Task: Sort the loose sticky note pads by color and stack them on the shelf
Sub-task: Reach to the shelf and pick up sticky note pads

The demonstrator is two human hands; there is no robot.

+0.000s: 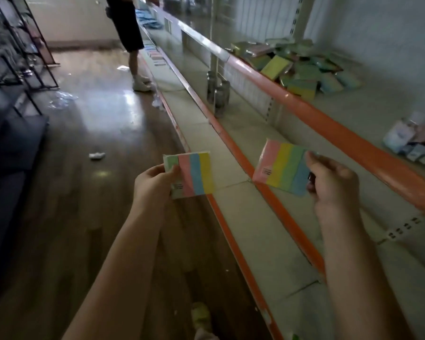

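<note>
My left hand (152,184) grips a wrapped sticky note pad (194,174) with green, pink, blue and yellow stripes, held over the edge of the lowest shelf. My right hand (331,182) pinches a second striped pad (282,166), pink, yellow, green and blue, tilted above the lower shelves. A loose heap of pads (297,67), mostly green, yellow and pale blue, lies on the upper shelf (353,111) at the back right, behind its orange rail (329,128).
Tiered shelves with orange edges run from near right to far left. A small pile of pale packets (412,143) lies on the upper shelf at right. Another person (130,33) stands by the shelves ahead. Scraps of wrapping (62,99) litter the wooden floor. Dark racks (17,45) stand at left.
</note>
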